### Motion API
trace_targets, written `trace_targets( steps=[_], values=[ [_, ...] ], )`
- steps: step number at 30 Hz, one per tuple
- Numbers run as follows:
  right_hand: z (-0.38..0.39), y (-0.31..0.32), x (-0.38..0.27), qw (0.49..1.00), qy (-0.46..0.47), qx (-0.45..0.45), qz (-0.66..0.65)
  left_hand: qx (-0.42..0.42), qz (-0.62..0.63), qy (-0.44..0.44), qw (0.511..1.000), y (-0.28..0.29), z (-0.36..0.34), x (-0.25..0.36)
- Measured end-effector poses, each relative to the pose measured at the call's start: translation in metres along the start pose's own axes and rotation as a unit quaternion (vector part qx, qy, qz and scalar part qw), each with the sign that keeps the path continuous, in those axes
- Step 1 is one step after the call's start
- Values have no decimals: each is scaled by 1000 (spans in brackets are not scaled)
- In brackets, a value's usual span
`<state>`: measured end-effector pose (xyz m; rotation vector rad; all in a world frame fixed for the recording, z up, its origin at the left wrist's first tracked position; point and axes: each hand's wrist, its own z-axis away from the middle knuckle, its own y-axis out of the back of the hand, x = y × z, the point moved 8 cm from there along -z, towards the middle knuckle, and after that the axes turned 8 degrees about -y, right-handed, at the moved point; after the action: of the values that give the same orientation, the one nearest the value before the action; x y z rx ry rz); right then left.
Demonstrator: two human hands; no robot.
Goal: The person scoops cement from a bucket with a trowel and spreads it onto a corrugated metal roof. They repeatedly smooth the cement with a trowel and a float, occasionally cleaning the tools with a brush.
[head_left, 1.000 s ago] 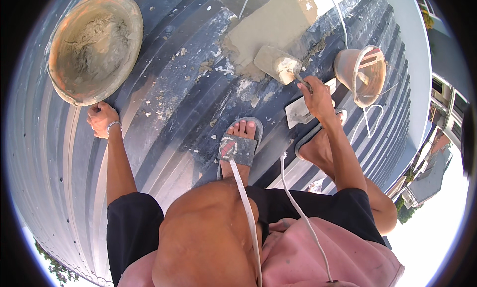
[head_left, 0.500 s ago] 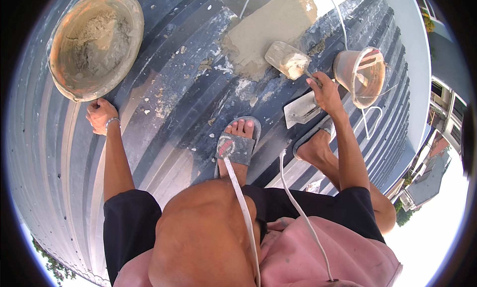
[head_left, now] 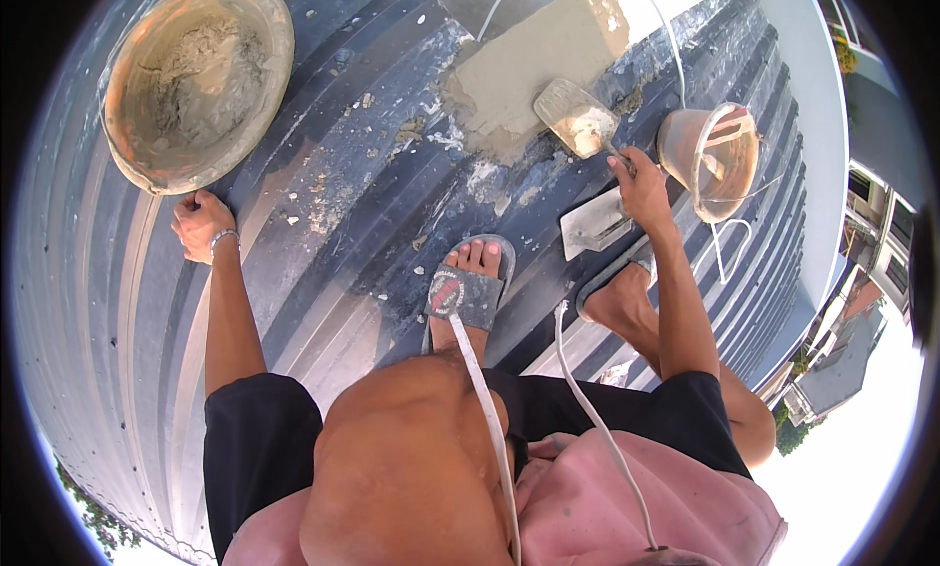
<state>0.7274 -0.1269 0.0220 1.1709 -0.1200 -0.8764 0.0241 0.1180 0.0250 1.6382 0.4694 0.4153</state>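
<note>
My right hand (head_left: 641,189) grips the handle of a scraper (head_left: 576,117), whose flat blade carries pale mortar and lies over the edge of a smooth grey mortar patch (head_left: 519,67). My left hand (head_left: 204,223) is closed against the ribbed metal roof (head_left: 284,292), just below a round basin (head_left: 118,86) of lumpy grey mortar; what its fingers hold is hidden. A steel float (head_left: 587,231) lies below my right hand. A stained bucket (head_left: 671,150) with a wire handle and something inside sits right of that hand.
My sandalled feet (head_left: 465,282) rest on the roof, which has scattered crumbs of mortar. A white cable (head_left: 676,47) runs past the patch toward the bucket. A white parapet (head_left: 822,96) borders the right side, with buildings (head_left: 881,243) beyond it.
The scraper and my right hand have moved right and slightly up, uncovering more of the float. My left hand stays closed, a little higher in the picture.
</note>
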Motion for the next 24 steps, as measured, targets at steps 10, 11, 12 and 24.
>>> trace_targets(
  steps=[10, 11, 12, 24],
  values=[
    [24, -30, -29, 997, -20, -53, -51, -7, -8, 2, 1000, 1, -1, -1],
    [26, -32, -30, 997, -34, -55, -51, -7, -9, 0, 1000, 0, 0, 0],
    [26, -34, -32, 998, -22, -47, -48, -7, -9, -2, 1000, -1, 0, 1],
    [-27, -14, 0, 997, -59, 15, -49, -9, -18, 3, 1000, -2, -3, -5]
  ],
)
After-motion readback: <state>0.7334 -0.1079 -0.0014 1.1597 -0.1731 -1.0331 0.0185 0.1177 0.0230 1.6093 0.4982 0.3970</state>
